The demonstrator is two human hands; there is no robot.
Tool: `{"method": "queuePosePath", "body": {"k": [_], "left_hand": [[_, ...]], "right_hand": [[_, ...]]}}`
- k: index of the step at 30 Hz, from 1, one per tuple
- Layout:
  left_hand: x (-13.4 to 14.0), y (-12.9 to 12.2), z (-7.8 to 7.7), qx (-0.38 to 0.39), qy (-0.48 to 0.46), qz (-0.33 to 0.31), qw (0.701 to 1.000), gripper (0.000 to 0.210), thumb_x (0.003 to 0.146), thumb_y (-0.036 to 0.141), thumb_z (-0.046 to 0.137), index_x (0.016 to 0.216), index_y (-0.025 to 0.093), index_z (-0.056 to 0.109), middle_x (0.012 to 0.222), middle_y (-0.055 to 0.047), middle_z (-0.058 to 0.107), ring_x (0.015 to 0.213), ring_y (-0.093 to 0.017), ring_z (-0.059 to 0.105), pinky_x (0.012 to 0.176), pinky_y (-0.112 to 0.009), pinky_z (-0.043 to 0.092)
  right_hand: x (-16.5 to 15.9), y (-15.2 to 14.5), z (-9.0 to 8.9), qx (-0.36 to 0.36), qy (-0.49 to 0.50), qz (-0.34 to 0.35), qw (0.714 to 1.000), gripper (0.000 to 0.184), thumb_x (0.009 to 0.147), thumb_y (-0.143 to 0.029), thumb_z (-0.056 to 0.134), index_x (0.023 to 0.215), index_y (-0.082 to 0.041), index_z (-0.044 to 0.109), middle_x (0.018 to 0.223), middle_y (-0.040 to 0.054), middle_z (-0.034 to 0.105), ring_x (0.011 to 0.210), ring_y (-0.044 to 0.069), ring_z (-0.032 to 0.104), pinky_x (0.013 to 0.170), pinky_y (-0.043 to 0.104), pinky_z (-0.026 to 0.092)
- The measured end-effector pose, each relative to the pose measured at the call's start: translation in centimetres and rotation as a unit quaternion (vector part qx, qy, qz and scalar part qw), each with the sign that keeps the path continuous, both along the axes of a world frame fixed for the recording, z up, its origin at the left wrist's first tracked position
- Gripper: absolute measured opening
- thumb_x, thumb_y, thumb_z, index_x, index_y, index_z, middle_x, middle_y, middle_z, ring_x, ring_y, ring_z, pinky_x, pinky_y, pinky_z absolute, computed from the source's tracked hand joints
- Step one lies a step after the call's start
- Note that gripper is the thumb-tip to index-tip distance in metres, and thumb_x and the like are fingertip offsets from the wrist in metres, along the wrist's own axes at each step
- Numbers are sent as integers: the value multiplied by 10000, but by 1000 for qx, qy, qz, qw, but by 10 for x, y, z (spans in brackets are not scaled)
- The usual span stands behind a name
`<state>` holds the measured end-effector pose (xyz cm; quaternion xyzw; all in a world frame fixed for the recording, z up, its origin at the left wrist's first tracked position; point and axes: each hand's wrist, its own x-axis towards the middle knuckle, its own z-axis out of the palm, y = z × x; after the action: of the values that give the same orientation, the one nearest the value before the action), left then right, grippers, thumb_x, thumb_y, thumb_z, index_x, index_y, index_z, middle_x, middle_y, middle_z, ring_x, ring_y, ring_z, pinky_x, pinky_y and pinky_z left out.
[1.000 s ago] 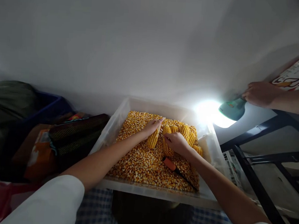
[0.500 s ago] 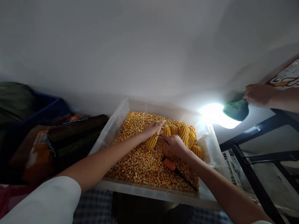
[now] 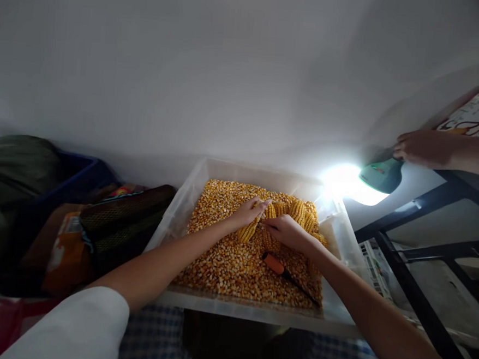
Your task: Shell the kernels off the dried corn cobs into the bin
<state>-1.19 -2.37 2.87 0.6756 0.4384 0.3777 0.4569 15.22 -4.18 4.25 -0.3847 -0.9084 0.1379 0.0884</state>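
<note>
My left hand (image 3: 248, 213) is closed around a yellow corn cob (image 3: 246, 233), its lower end pointing towards me. Close on the right, my right hand (image 3: 285, 230) has its fingers pinched together at the cob's side; what they hold, if anything, is hidden. Several more corn cobs (image 3: 298, 212) lie beyond and beside my right hand. Loose corn kernels (image 3: 217, 265) fill the translucent plastic tub (image 3: 171, 216) under both hands. On the kernels, below my right hand, lies a tool with an orange handle (image 3: 273, 263) and a long dark shaft.
From the right another person's hand (image 3: 422, 147) holds a lit green-and-white lamp (image 3: 381, 178) over the tub's corner. A dark metal frame (image 3: 405, 278) stands on the right. Left are a dark mesh bag (image 3: 126, 215), an orange box (image 3: 64, 246) and a blue crate (image 3: 86, 174).
Both my hands and the cob stay close together over the kernels. My right hand's fingers have shifted slightly against the cob. The whole view has moved a little.
</note>
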Motion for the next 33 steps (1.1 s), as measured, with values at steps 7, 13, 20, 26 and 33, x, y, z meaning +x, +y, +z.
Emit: {"method": "queuePosePath", "body": {"k": [7, 13, 20, 26, 33], "left_hand": [[1, 2, -4, 35, 27, -21, 999, 362, 799, 494, 315, 676, 167, 409, 614, 42, 387, 587, -89, 400, 613, -221, 349], [-2, 4, -6, 55, 51, -50, 996, 373, 794, 501, 317, 725, 157, 444, 656, 28, 427, 648, -101, 432, 650, -224, 368], [-4, 4, -4, 30, 48, -110, 992, 395, 745, 530, 393, 736, 146, 489, 695, -5, 502, 698, -126, 475, 665, -232, 387], [-1, 15, -11, -5, 2, -48, 999, 411, 741, 546, 384, 687, 152, 488, 638, 9, 517, 647, -123, 505, 635, -237, 405], [-4, 22, -19, -111, -60, 80, 989, 466, 733, 593, 351, 694, 160, 521, 571, -9, 561, 552, -136, 539, 560, -255, 413]], "right_hand": [[4, 4, 9, -80, 6, 1, 997, 400, 825, -370, 353, 632, -132, 610, 489, -16, 493, 458, 61, 296, 475, 195, 212], [7, 6, 12, -117, 15, 13, 993, 418, 809, -404, 363, 617, -120, 603, 460, -41, 390, 468, 59, 259, 471, 190, 209], [11, 10, 6, -176, 45, 15, 983, 427, 784, -454, 377, 612, -120, 580, 492, -47, 317, 490, 59, 245, 465, 177, 229], [11, 12, 9, -141, 40, -10, 989, 417, 792, -423, 370, 591, -117, 568, 472, -44, 332, 472, 58, 264, 463, 185, 222], [4, 7, 10, -79, 64, -59, 993, 409, 817, -411, 356, 635, -127, 588, 503, -26, 452, 477, 66, 338, 486, 190, 247]]}}
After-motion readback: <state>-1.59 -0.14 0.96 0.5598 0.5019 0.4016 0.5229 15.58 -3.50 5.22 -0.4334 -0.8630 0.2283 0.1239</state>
